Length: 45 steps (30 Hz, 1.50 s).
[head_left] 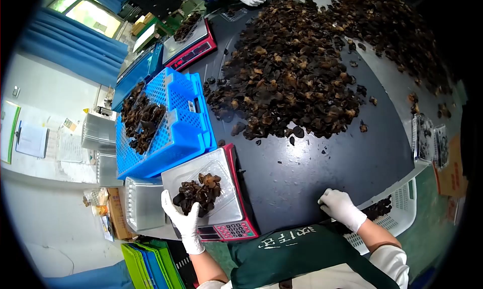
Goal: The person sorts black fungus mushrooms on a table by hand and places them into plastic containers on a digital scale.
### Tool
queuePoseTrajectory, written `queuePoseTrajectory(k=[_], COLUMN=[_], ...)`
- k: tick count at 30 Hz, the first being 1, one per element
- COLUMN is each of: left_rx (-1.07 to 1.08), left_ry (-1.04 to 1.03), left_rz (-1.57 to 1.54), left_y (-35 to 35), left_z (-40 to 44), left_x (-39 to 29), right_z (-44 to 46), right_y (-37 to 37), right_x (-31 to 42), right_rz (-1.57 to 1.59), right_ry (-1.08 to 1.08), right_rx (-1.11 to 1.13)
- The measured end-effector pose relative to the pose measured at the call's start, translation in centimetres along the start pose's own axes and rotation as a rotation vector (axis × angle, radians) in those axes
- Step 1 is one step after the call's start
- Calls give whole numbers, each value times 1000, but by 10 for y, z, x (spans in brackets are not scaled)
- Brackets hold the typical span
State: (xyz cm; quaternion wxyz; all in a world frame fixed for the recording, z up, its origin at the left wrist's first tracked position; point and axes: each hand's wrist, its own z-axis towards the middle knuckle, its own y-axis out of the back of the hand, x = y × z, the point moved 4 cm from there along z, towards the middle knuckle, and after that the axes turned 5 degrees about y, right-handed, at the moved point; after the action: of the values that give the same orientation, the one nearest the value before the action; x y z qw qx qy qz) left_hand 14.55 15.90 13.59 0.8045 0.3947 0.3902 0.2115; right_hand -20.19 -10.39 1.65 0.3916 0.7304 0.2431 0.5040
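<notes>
Tabletop [372, 158], smooth and dark grey, bears a heap of crinkled brown-black pieces [292, 82]; blue cloth curtains [75, 45] line the room. A clear plastic tray [223, 174] of similar curled pieces [197, 192] rests on a red-sided metal-topped scale [235, 181]. The white-gloved left hand [185, 221] spreads open at it; whether the curled, white-gloved right hand [339, 206] grips anything cannot be told.

The dark grey table [297, 183] bore a broad heap of dark brown, curled pieces [297, 77], spread from its middle towards the far edge. A red-rimmed scale [201, 173] sat at the near left corner; a blue crate [176, 118] stood beyond it along the left edge, and a second red scale [188, 47] further off. Crumbs [293, 162] and loose bits dotted the shiny bare surface towards the near edge.
</notes>
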Motion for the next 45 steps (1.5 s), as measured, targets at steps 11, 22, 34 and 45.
queuePoseTrajectory(k=[11,22,34,45], left_rx=[49,-230,512,703], left_ry=[-67,-106,-80,-593], left_rz=[124,349,132,-455], left_y=[-40,-36,-266,-214], left_z=[3,-1,-59,-97], left_x=[-15,-36,-151,-251], right_z=[140,168,173,-17], right_y=[26,51,15,55], right_x=[148,59,-19,-99], right_rz=[942,85,-250,172], right_ry=[394,246,-103,-190], right_rx=[-253,-500,-527,-65])
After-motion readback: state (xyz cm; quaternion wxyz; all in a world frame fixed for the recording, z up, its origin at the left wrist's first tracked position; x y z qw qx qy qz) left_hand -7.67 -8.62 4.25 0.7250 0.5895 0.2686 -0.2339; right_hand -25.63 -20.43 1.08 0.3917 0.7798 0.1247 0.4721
